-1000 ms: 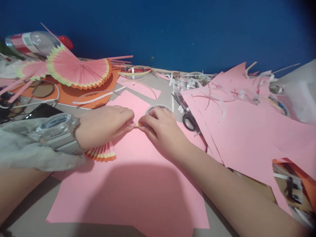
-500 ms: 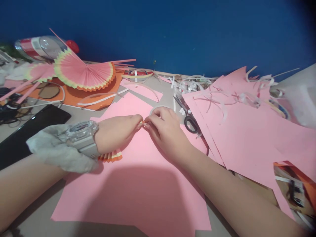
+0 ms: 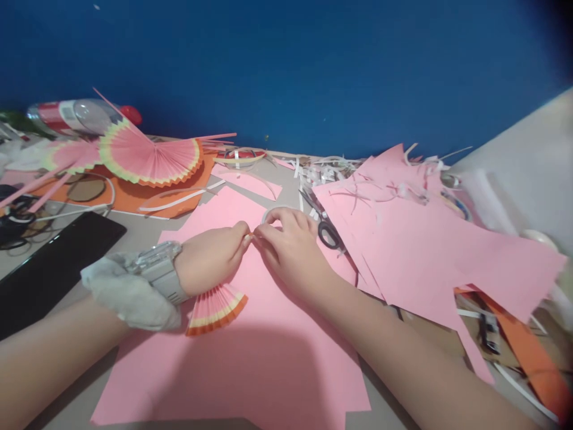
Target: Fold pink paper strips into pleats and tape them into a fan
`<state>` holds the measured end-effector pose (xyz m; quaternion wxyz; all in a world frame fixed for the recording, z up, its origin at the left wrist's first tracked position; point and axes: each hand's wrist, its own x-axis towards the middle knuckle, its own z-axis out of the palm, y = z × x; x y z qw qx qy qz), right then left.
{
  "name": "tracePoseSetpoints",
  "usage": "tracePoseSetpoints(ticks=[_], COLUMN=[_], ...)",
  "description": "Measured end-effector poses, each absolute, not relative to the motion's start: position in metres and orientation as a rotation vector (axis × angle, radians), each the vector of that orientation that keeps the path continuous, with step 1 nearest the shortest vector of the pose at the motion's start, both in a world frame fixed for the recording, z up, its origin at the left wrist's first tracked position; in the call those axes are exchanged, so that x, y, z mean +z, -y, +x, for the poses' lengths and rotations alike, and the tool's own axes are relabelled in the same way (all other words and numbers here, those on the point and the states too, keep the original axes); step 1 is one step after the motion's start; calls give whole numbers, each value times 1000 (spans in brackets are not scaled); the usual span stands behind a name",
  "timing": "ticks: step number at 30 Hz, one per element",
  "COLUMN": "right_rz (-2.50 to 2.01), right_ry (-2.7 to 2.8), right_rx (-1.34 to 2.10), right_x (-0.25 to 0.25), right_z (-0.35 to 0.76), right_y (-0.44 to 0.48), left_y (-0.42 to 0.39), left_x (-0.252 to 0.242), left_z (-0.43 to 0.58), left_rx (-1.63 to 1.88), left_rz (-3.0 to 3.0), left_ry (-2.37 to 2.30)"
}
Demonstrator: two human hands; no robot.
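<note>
A pleated paper fan [image 3: 218, 310], pink with yellow and orange edge bands, spreads out from beneath my left hand [image 3: 210, 258]. My left hand is closed on it, thumb and fingers pinching at the front. Against those fingertips, my right hand [image 3: 290, 245] pinches a small orange-edged bit of folded paper; whether it belongs to the same fan is hidden. Both hands are over a large pink paper sheet [image 3: 201, 382]. A pale ring-shaped thing [image 3: 270, 212] shows partly behind my right hand. A grey watch [image 3: 163, 272] and a pale cloth [image 3: 129, 292] are at my left wrist.
Black-handled scissors [image 3: 329, 234] lie right of my right hand, beside more pink sheets [image 3: 425, 251]. A black phone [image 3: 58, 269] rests at left. Further back are a finished-looking pleated fan [image 3: 154, 155], a plastic bottle [image 3: 89, 115] and paper strips [image 3: 329, 170]. A blue wall rises behind.
The view has tilted up slightly and shifted right. More of the pleated fan now shows below my left hand, which has turned a little. Both hands stay pinched together at the fingertips.
</note>
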<state>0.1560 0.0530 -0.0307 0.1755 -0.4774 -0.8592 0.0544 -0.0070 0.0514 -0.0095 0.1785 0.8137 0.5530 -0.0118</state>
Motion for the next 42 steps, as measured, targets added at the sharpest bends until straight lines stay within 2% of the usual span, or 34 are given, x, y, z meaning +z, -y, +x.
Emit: tracePoseSetpoints(ticks=[14,26,30,42], right_rz=[-1685,-1991,-2023,-1959], right_ry=[2701,2519,2491,2666], right_rx=[-287,-785,-818,-624], right_x=[-12,-6,0,0], right_z=[230,260,261,273], right_y=[-47,-46,-55,-85], left_y=[-59,-59,-60,-62], left_x=[-12,-15,-15,-14], left_z=[-21,-21,-22,-23], left_rx=[108,129,135,144], left_rz=[2125,2085,2087,2115], left_ry=[-1458,-1445,-1431,-1413])
